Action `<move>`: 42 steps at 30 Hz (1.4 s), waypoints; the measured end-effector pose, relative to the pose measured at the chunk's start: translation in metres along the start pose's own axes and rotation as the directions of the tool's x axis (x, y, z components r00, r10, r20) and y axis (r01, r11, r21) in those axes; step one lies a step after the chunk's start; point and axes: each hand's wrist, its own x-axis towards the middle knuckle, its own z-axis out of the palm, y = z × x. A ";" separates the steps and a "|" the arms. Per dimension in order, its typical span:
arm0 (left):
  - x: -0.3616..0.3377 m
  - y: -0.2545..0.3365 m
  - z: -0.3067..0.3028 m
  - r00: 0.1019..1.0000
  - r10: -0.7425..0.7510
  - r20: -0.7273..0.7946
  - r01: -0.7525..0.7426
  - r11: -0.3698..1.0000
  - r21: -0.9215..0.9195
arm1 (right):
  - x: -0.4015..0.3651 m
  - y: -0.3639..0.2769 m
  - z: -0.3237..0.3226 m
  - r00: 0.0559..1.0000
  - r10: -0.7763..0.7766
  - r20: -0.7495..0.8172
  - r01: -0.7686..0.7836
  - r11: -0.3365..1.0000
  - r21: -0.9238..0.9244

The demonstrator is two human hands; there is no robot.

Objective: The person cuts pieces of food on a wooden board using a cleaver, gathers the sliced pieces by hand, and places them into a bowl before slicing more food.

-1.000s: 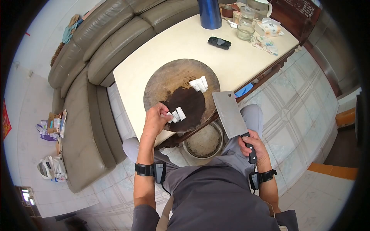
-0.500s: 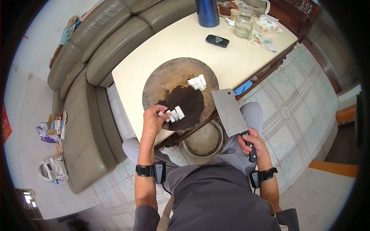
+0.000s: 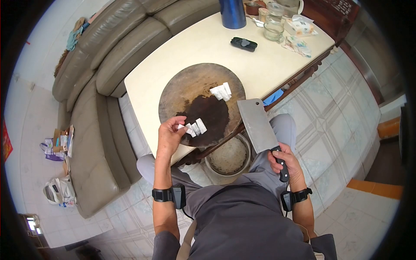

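Note:
A round wooden chopping board (image 3: 173,89) lies on the table, with a dark wet patch across its middle and near side. At its near left my left hand (image 3: 170,132) pinches a small white slice (image 3: 180,127) between thumb and fingers. Beside those fingertips several more white slices (image 3: 199,126) stand in a short row. Another cluster of white slices (image 3: 221,92) rests toward the board's right side. My right hand (image 3: 286,162) grips a cleaver (image 3: 259,125) by its black handle, its broad blade held off the board's right edge, over my knee.
Below the table edge, a metal basin (image 3: 227,158) sits between my legs. On the cream table (image 3: 190,50) stand a blue flask (image 3: 232,14), a black object (image 3: 244,44), a glass mug (image 3: 274,32) and a tissue pack (image 3: 300,27). A grey leather sofa (image 3: 93,143) runs along the left.
My left fingers have shifted slightly at the end of the near row, still pinching a slice. The cleaver and the right hand stay almost where they were.

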 end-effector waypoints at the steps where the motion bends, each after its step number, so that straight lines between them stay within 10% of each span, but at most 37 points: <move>1: 0.001 0.002 0.000 1.000 0.012 -0.015 -0.012 1.000 0.002 | 0.000 0.000 0.000 1.000 -0.001 -0.004 0.001 1.000 0.000; 8: 0.005 0.029 0.016 0.991 0.009 0.131 0.017 0.981 -0.193 | 0.000 -0.001 0.000 1.000 0.005 0.010 -0.005 1.000 0.017; 13: 0.022 0.043 0.046 0.974 -0.006 0.228 -0.013 0.997 0.081 | -0.002 -0.005 0.003 1.000 0.007 0.000 -0.007 1.000 0.026; 18: 0.028 0.031 0.055 0.990 0.032 0.139 -0.072 0.951 0.299 | -0.003 -0.003 0.000 1.000 -0.004 -0.003 0.004 0.999 0.045; 20: 0.024 0.031 0.051 0.954 0.291 0.069 -0.288 0.830 0.478 | -0.004 -0.003 -0.002 1.000 -0.003 -0.005 0.003 0.999 0.045; 26: -0.005 0.030 0.030 0.894 0.410 0.181 -0.447 0.785 0.429 | -0.004 -0.004 0.001 1.000 -0.006 -0.021 0.007 1.000 0.019; 42: -0.014 0.011 0.053 0.882 0.464 -0.082 -0.353 0.766 0.537 | -0.002 -0.003 0.001 1.000 -0.007 -0.003 0.007 1.000 0.015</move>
